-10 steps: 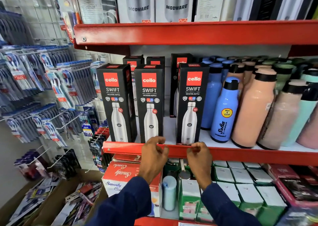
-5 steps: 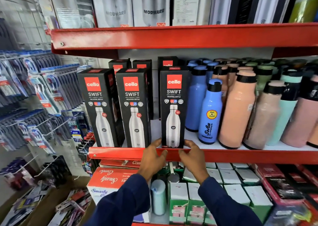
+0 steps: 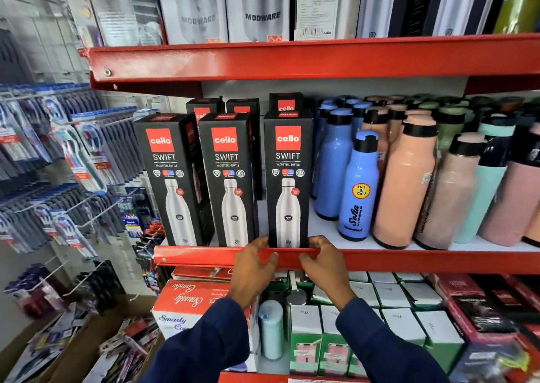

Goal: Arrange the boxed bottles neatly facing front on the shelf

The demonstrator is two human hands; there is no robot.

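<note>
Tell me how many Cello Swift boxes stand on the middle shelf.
6. Front row: left box, middle box, right box. Behind them, three rear boxes show only their tops. More may be hidden.

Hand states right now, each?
Left hand: grips the base of the rightmost black cardboard bottle box.
Right hand: grips the same box, opposite side.

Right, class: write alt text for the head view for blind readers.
A person's left hand and right hand hold the base of the right-hand box in a row of three black Cello boxes on a red shelf; loose coloured bottles stand beside it.
</note>
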